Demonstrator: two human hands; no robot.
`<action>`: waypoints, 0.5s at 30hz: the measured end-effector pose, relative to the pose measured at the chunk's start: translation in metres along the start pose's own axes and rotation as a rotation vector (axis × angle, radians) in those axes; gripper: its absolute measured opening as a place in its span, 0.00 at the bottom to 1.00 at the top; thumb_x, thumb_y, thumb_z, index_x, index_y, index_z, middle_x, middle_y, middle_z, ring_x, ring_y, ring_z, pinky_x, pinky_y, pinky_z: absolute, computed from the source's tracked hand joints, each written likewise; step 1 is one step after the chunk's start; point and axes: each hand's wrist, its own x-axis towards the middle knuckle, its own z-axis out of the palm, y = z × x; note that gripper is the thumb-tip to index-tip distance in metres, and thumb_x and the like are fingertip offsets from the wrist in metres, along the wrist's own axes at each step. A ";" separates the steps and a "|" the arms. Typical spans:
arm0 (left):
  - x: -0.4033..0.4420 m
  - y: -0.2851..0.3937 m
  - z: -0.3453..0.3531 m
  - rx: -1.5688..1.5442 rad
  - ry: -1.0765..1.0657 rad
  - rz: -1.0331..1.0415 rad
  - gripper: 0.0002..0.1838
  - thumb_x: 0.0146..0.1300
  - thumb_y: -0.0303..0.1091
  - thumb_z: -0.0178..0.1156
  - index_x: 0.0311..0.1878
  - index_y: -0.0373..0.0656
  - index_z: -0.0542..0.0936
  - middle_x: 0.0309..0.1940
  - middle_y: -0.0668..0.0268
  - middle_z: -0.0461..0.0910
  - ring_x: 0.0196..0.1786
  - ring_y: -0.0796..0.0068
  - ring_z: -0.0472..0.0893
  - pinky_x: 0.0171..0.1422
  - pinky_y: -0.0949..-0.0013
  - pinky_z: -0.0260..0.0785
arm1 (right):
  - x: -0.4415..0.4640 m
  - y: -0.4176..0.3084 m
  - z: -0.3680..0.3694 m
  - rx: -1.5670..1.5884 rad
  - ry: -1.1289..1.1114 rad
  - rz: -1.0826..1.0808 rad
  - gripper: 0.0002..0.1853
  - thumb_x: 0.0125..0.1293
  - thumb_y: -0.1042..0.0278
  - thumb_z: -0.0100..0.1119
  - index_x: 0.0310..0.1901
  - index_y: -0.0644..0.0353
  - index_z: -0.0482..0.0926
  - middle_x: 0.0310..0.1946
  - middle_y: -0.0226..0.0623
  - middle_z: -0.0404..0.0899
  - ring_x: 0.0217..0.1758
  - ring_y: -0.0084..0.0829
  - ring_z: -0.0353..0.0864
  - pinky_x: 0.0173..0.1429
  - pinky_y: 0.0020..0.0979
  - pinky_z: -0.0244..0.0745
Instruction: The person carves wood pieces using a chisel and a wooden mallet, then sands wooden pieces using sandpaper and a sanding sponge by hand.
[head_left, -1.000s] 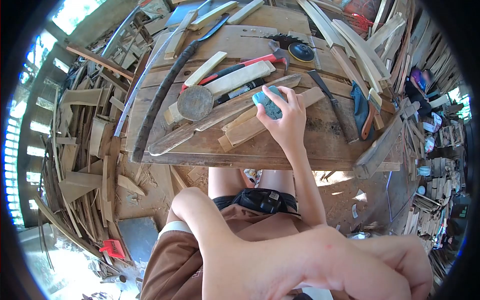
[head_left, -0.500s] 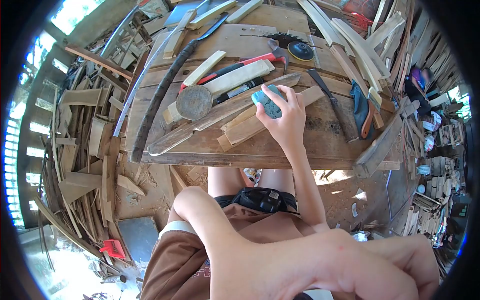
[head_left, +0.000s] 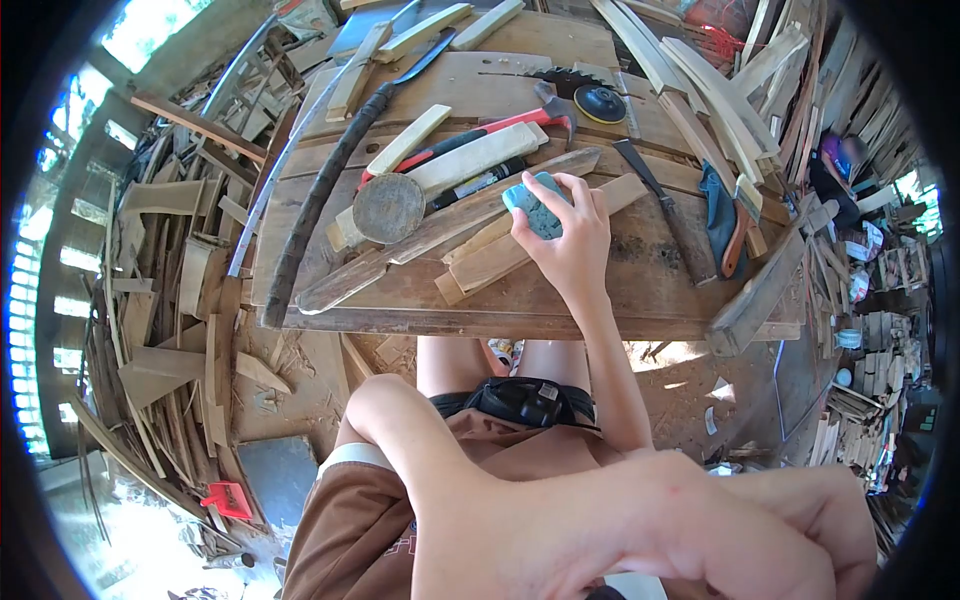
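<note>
My right hand (head_left: 572, 232) pinches a small teal block (head_left: 535, 208) with darker speckles, its fingers curled over the top and side. The block is above wooden strips (head_left: 490, 255) on the workbench (head_left: 620, 318). Close to the camera at the lower right is my left hand (head_left: 780, 530), its arm bent across my body. The left fingers are curled, and their tips are hidden, so I cannot make out what they may hold. Near the block lie a black marker (head_left: 480, 183), a red-and-black claw hammer (head_left: 470, 137) and a round greyish disc (head_left: 389, 208).
On the bench's left lies a long-handled blade (head_left: 335, 170). At its right are a chisel-like tool (head_left: 675, 215), a blue cloth (head_left: 720, 215) and a black disc (head_left: 601, 102). Scrap wood (head_left: 165, 370) is piled around. A person (head_left: 840, 165) is at the far right.
Almost nothing differs. The teal block and my right hand stay nearly in place, and my left hand has shifted very slightly.
</note>
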 end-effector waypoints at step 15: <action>0.000 -0.003 0.002 -0.010 -0.009 -0.008 0.24 0.67 0.49 0.61 0.52 0.35 0.78 0.50 0.59 0.75 0.49 0.71 0.72 0.57 0.68 0.63 | 0.000 0.000 0.000 0.005 0.010 -0.006 0.22 0.52 0.57 0.70 0.52 0.46 0.88 0.48 0.38 0.78 0.47 0.42 0.76 0.53 0.41 0.74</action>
